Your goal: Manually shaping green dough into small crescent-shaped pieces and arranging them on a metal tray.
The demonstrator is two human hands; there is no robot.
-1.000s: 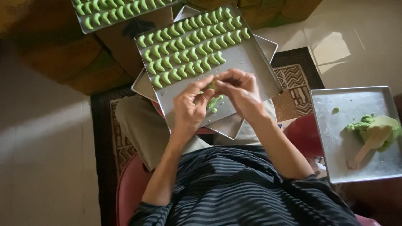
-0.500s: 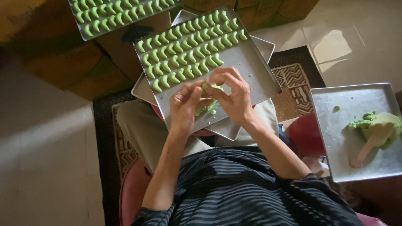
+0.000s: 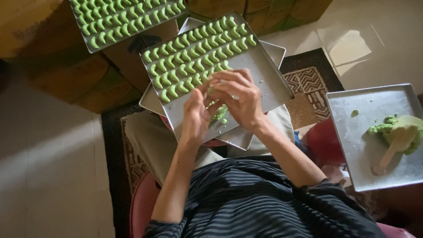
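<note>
A metal baking tray (image 3: 264,77) rests on my lap, holding several rows of green crescent-shaped dough pieces (image 3: 189,61). My left hand (image 3: 196,117) and my right hand (image 3: 240,99) meet over the tray's near half. Together they press a small lump of green dough (image 3: 219,112) between palm and fingers. The lump is mostly hidden by my fingers.
A second tray (image 3: 374,141) to my right holds a mound of green dough (image 3: 396,130) and a wooden tool (image 3: 387,152). Another tray full of green crescents (image 3: 123,20) sits on cardboard boxes ahead. More trays are stacked beneath the lap tray. A patterned rug (image 3: 308,88) lies below.
Both hands shifted slightly left over the tray while working the dough lump between them; the right hand now covers more of it.
</note>
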